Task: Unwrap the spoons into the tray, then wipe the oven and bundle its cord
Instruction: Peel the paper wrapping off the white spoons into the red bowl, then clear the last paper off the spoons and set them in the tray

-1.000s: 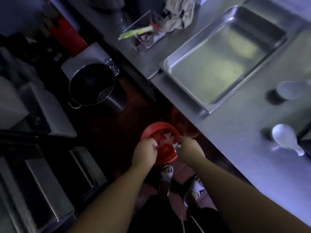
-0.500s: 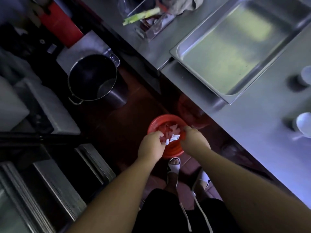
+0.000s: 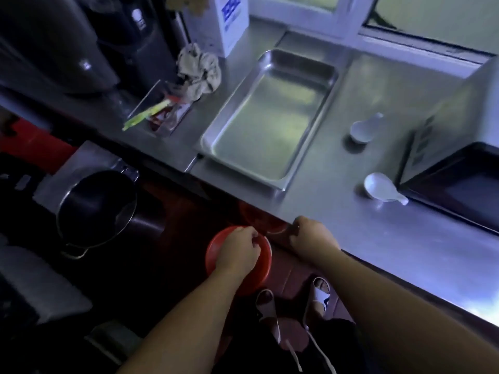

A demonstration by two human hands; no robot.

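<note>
Two white spoons lie bare on the steel counter, one (image 3: pixel 364 128) further back and one (image 3: pixel 380 188) close to the oven (image 3: pixel 456 136) at the right. The steel tray (image 3: pixel 270 122) sits left of them with nothing in it. My left hand (image 3: pixel 237 252) hovers over a red bin (image 3: pixel 260 276) on the floor, fingers curled. My right hand (image 3: pixel 310 238) is at the counter's front edge, also curled. I see nothing held in either hand. The oven's cord is out of sight.
A crumpled rag (image 3: pixel 199 68) lies at the back left beside a white box (image 3: pixel 224 22). A clear container (image 3: pixel 159 114) with a green stick sits left of the tray. On the floor at the left is a large steel pot (image 3: pixel 94 209).
The white wrapper held between my hands over the red bin is gone from view. My hands have parted, the right one rising to the counter edge. The view has tilted up toward the counter.
</note>
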